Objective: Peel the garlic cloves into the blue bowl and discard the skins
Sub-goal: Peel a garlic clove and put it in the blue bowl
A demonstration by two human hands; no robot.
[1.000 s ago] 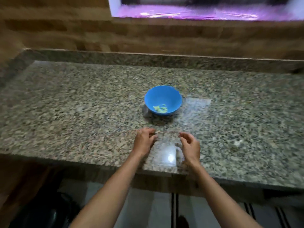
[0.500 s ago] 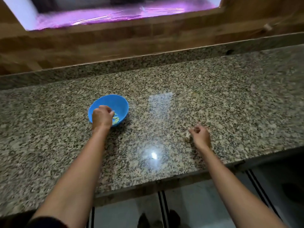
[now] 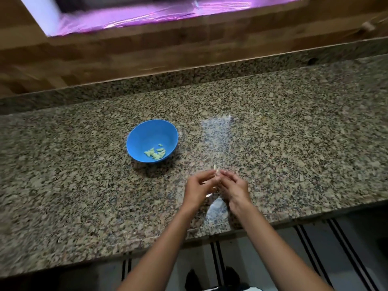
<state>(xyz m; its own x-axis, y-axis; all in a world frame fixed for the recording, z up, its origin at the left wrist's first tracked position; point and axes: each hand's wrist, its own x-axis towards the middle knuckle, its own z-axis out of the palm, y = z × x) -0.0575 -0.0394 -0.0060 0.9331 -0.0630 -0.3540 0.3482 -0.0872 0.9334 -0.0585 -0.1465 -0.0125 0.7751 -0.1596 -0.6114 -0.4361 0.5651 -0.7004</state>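
- Granite counter (image 3: pixel 294 133): speckled brown and grey, glossy, with glare patches near the hands. Pale skin fragments dropped on it would be hard to pick out, so some could be missed at discard.
- Blue bowl (image 3: pixel 151 132): upright on the counter, beyond and to the left of the hands, apart from both. A small heap of peeled cloves (image 3: pixel 156 154) lies low on its near inner side.
- Left hand (image 3: pixel 198 189) and right hand (image 3: pixel 234 186): held together just above the counter, near its front edge, fingertips meeting. The fingers of both curl inward and pinch one small pale garlic clove (image 3: pixel 215 170). A thin sliver of it stands up between the tips. Blur hides how much skin remains on it.
- Risk, slip: the piece is small and held at the fingertips only. A hard pull on the skin could shoot it out of the pinch.
- Risk, loss over the edge: the work is close to the counter's front edge, with the floor (image 3: pixel 273 259) below. A dropped clove or skin could go over.
- Risk, mixing: a flicked skin could land among the peeled cloves in the bowl. The clove must also be carried across open counter to reach it.
- Risk, bowl: it appears small and light. A knock on the rim during the drop could tip or slide it.
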